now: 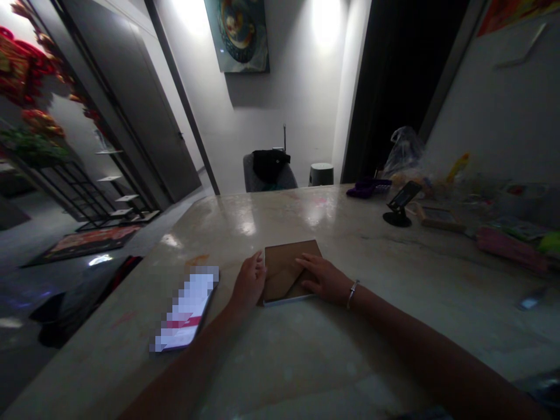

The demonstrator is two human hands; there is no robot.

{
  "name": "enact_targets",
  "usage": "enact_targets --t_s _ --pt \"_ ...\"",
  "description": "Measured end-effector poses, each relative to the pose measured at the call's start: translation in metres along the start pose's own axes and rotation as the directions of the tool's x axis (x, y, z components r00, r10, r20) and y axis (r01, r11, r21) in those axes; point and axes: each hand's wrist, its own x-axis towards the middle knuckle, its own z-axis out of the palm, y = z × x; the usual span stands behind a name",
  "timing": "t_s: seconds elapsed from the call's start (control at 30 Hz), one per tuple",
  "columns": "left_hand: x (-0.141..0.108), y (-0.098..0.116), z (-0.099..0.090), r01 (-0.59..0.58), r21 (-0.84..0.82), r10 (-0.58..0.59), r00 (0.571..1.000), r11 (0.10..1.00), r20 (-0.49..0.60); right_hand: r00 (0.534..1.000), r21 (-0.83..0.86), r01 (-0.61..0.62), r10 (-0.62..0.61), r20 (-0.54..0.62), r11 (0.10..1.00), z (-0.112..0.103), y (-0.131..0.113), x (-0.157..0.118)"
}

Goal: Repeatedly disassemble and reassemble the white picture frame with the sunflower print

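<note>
A flat brown-covered notebook (283,271) lies on the pale marble counter (245,233), its white page edges showing along the near side. My left hand (249,283) is at its left edge, with the fingers curled against the cover. Across the right part of the cover lies my right hand (321,279), a thin bracelet on its wrist. Just left of my left hand, a smartphone (186,309) lies screen-up with its display pixelated.
Toward the right of the counter are a phone on a black stand (402,198), a purple brush-like item (370,188), a plastic bag (405,154), a small wooden frame (440,217) and a pink pouch (510,249). The counter's left edge drops to the floor.
</note>
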Motion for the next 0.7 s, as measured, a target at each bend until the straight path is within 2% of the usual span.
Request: enact_targets --t_s 0.1,0.3,0.5,0.7 --pt "-0.001 0.0 0.004 0.056 -0.055 -0.053 0.998 0.997 0.044 0.998 -0.04 -0.018 0.02 0.06 0.999 0.003 -0.007 0.002" --pt "-0.004 0.003 0.006 0.049 -0.099 -0.04 0.995 0.994 0.088 0.995 -0.12 -0.011 0.023 0.099 0.993 0.001 -0.014 0.011" --pt "-0.005 0.003 0.008 0.047 -0.145 -0.03 0.992 0.988 0.12 0.988 -0.226 0.016 0.019 0.155 0.974 -0.003 -0.01 0.017" --pt "-0.006 0.009 0.007 0.103 -0.222 -0.072 0.987 0.97 0.143 0.983 -0.296 0.028 0.028 0.184 0.955 -0.011 -0.013 0.017"
